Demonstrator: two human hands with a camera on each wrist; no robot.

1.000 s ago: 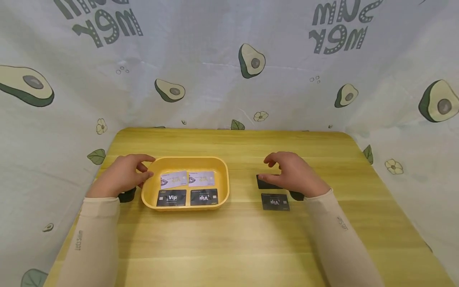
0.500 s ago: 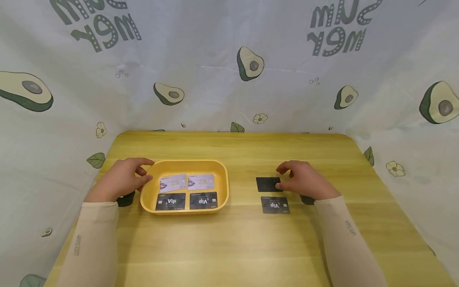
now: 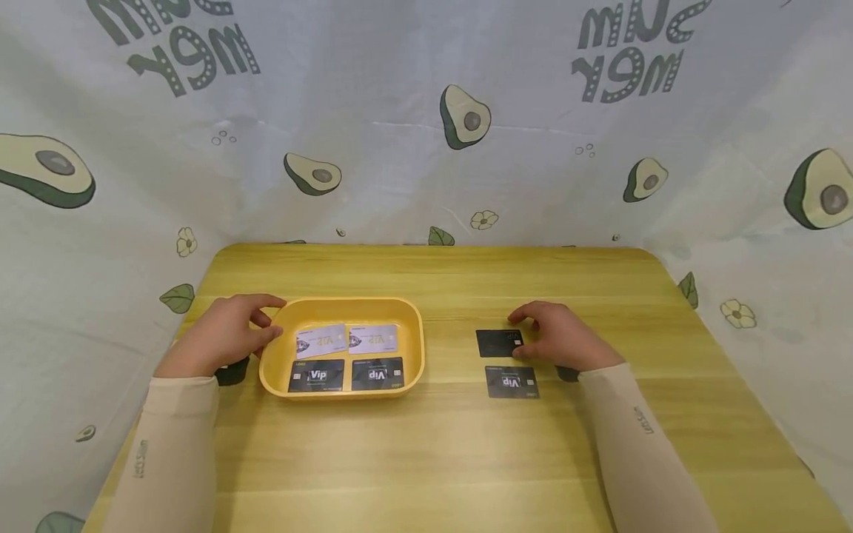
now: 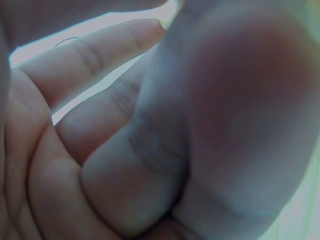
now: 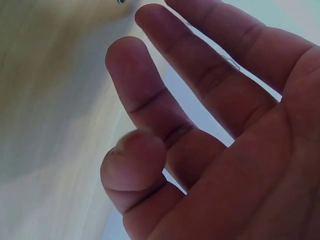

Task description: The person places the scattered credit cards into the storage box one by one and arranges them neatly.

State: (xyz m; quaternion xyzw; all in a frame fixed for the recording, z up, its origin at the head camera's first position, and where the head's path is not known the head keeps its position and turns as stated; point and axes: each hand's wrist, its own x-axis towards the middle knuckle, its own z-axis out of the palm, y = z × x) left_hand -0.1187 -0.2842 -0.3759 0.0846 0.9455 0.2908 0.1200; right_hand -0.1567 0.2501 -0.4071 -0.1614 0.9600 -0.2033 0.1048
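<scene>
My left hand [image 3: 223,333] holds the left rim of a yellow tray [image 3: 423,344], its thumb over the inner side. Its curled fingers fill the left wrist view. Two pale lilac VIP cards [image 3: 373,338] lie along the tray's back, with two black Vip cards [image 3: 316,376] in front of them. Right of the tray, a black VIP card [image 3: 494,343] lies flat on the table. My right hand [image 3: 560,337] is at this card's right end, thumb tip by the near corner. In the right wrist view its fingers are apart, with nothing between them.
Another black Vip card [image 3: 512,383] lies just in front of the one by my right hand. Both lie on a wood-grain table [image 3: 426,459]. A white curtain [image 3: 400,89] printed with avocados hangs behind the table and along both sides.
My right hand has moved rightward from over the back black card to its right end, then slightly back left. The left hand stays at the tray's rim. The cards lie as before.
</scene>
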